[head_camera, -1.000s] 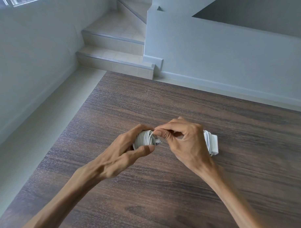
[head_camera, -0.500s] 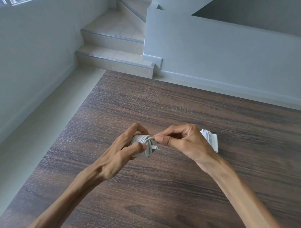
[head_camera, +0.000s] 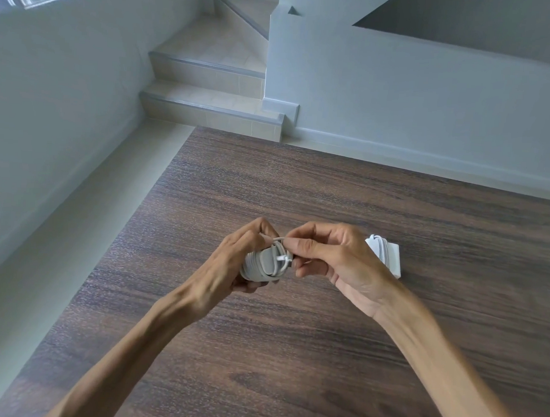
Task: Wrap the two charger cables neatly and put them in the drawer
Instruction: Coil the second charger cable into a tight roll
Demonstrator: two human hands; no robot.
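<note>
Both hands are raised over the dark wood-grain table [head_camera: 299, 184], near its middle. The left hand [head_camera: 234, 263] grips a white charger [head_camera: 261, 264], fingers curled round the far side and thumb side covering much of the block; only the near face and some ribbed turns of cable on its left edge are visible. Whether the block touches the table cannot be told; the hand hides its underside.

The right hand [head_camera: 331, 260] pinches the free end of the white cable [head_camera: 281, 249] between thumb and forefinger, just at the charger's upper right corner. The cable arcs from that pinch over the top of the block and down across its near face. A small white piece shows at the cable's end; its type is too small to make out. The remaining right fingers are curled beneath, holding nothing that can be seen.

A second charger [head_camera: 387, 254], white with cable wound round it, lies on the table just behind the right hand, which covers its left part. How the winding ends is not visible.

No drawer appears in view. The table's near edge and right side are cut off by the frame. Beyond the table: pale floor [head_camera: 80, 220], tiled stair steps [head_camera: 208, 106] and a white wall [head_camera: 411, 97].
</note>
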